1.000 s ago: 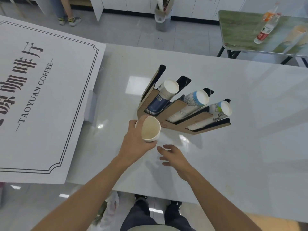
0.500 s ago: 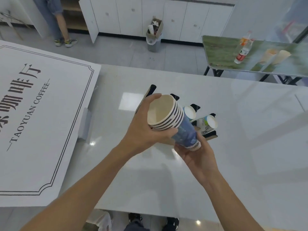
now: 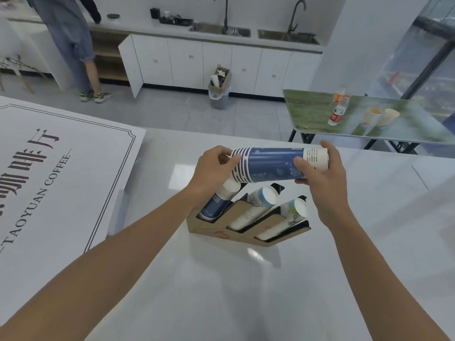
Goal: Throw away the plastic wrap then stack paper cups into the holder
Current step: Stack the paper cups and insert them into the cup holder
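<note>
Both hands (image 3: 320, 175) around cup stack (image 3: 273, 164)

Cup holder (image 3: 246, 227) on counter (image 3: 221, 291), sign board (image 3: 49, 180) to its left.
Three cup stacks in holder slots; another cup stack (image 3: 278, 164) held sideways above holder between left hand (image 3: 211, 168) and right hand (image 3: 325, 173).
</note>
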